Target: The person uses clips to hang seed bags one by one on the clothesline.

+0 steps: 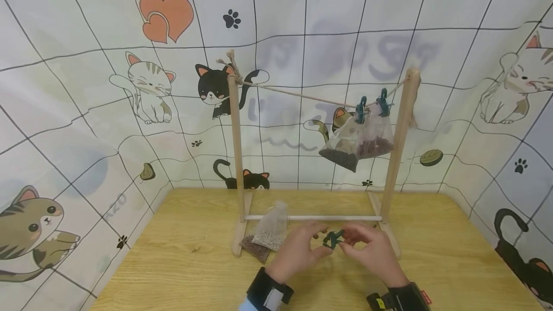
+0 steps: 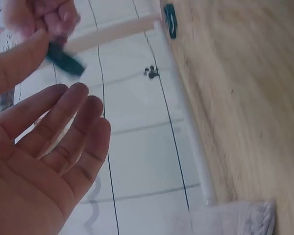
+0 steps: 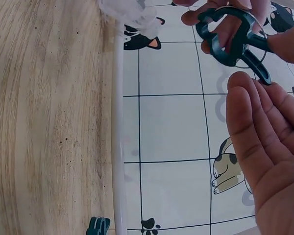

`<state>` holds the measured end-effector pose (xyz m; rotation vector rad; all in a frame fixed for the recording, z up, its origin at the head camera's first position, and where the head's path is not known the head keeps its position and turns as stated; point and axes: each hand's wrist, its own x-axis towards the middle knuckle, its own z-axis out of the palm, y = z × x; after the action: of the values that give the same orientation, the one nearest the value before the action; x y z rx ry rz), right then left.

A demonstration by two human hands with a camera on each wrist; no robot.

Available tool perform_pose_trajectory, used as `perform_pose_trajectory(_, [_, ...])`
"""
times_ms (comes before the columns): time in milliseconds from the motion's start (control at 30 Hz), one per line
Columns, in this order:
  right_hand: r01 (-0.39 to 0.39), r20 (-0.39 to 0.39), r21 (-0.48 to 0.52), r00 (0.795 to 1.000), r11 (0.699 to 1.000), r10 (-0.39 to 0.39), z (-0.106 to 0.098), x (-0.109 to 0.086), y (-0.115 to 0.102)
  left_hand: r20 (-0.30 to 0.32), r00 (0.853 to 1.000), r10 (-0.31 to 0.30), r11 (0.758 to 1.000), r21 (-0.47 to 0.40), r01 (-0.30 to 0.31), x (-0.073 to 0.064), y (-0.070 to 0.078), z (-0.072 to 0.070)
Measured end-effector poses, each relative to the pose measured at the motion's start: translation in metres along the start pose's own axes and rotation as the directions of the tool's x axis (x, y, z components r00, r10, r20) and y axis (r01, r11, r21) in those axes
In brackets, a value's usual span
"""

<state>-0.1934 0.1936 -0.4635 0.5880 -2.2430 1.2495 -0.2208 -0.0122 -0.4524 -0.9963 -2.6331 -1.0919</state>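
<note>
In front of the rack, a dark green spring clip (image 3: 242,41) is held up between the two hands. My right hand (image 1: 371,248) pinches its handles between thumb and fingertips. The left hand (image 1: 298,251) is on the clip's other side, fingers extended and spread from the thumb. In the left wrist view, the left thumb (image 2: 27,56) overlaps the blurred clip. Another green clip (image 2: 170,21) lies on the tabletop by the rack's white bar.
A wooden rack (image 1: 236,148) carries a sagging cord (image 1: 294,93). Two green clips hold a dark-filled mesh bag (image 1: 343,155) and a reddish-brown-filled one (image 1: 375,145) at right. A pale-filled bag (image 1: 272,234) and brown-filled bag (image 1: 256,249) lie by the left foot.
</note>
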Motion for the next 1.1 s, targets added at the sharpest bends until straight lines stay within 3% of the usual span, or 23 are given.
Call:
perform_pose_trajectory(100, [-0.014, -0.022, -0.017, 1.000, 1.000, 0.014, -0.001, -0.001, -0.001, -0.043, 0.998, -0.051, 0.998, 0.032, 0.053, 0.000, -0.007, -0.009])
perform_pose_trajectory(200, [-0.048, -0.020, -0.039, 0.999, 0.998, 0.048, -0.002, -0.001, -0.001, -0.148, 0.984, -0.102, 0.988, 0.103, 0.118, 0.001, -0.018, -0.019])
perform_pose_trajectory(367, [-0.053, -0.015, -0.094, 0.999, 0.994, 0.052, -0.002, -0.002, 0.001, -0.344, 0.929, -0.134, 0.953, 0.213, 0.216, 0.006, -0.044, -0.030])
perform_pose_trajectory(467, [-0.039, -0.020, -0.111, 0.999, 0.993, 0.037, -0.003, -0.002, -0.004, -0.404, 0.902, -0.156, 0.932, 0.243, 0.270, 0.006, -0.057, -0.034])
perform_pose_trajectory(533, [-0.026, -0.022, -0.109, 0.999, 0.994, 0.024, -0.003, -0.003, -0.005, -0.416, 0.894, -0.165, 0.917, 0.270, 0.295, 0.006, -0.064, -0.034])
perform_pose_trajectory(633, [-0.025, -0.017, -0.098, 1.000, 0.995, 0.024, -0.003, -0.003, -0.005, -0.400, 0.897, -0.186, 0.898, 0.302, 0.321, 0.005, -0.072, -0.034])
perform_pose_trajectory(767, [-0.052, 0.003, -0.065, 0.999, 0.997, 0.052, -0.004, -0.004, 0.001, -0.356, 0.906, -0.229, 0.888, 0.304, 0.344, 0.007, -0.080, -0.030])
perform_pose_trajectory(900, [-0.083, 0.009, -0.063, 0.996, 0.995, 0.084, -0.005, -0.004, 0.002, -0.328, 0.901, -0.285, 0.879, 0.286, 0.382, 0.009, -0.084, -0.028])
perform_pose_trajectory(1100, [-0.089, 0.014, -0.084, 0.996, 0.993, 0.090, -0.007, -0.003, 0.002, -0.350, 0.902, -0.252, 0.887, 0.289, 0.360, 0.010, -0.087, -0.026])
